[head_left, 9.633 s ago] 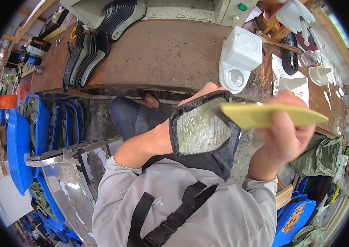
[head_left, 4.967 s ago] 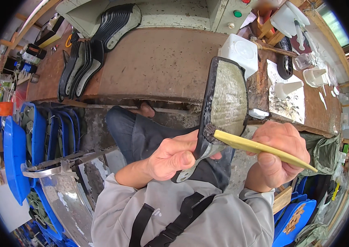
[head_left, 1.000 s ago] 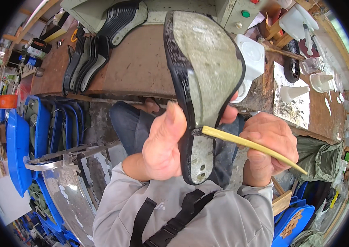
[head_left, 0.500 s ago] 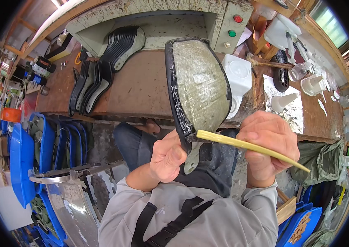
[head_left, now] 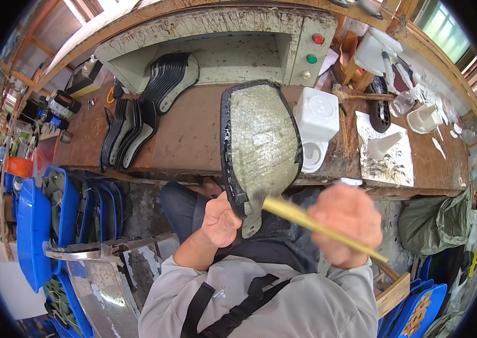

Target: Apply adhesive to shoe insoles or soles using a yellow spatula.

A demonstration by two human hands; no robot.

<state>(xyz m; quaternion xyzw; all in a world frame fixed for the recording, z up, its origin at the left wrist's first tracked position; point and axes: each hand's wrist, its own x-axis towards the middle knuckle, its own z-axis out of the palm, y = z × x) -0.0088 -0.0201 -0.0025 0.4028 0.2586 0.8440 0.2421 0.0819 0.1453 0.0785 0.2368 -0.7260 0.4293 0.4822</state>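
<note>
In front of my lap stands a broad curved piece (head_left: 264,138) with a shiny grey-green face, a black folded rim and a narrow tab with a hole at its lower end. My left hand (head_left: 221,224) grips it near that tab, fingers closed on its lower left edge. A yellow-handled brush (head_left: 292,214) slants across from my right hand (head_left: 346,222), whose closed fingers are blurred by motion. Its dark, smeared tip is at the lower part of the grey-green face; whether it touches cannot be made out.
On the brown bench (head_left: 188,141) lie stacked black and grey pieces (head_left: 174,79). A white plastic container (head_left: 317,115) stands beyond the curved piece. To the right are a stained paper sheet (head_left: 388,163), a hammer (head_left: 362,96) and cups. Blue bins (head_left: 33,225) stand at left.
The curved piece and my left hand have shifted slightly down and left in view. My right hand has moved left and down with the brush. The bench sits lower in the picture.
</note>
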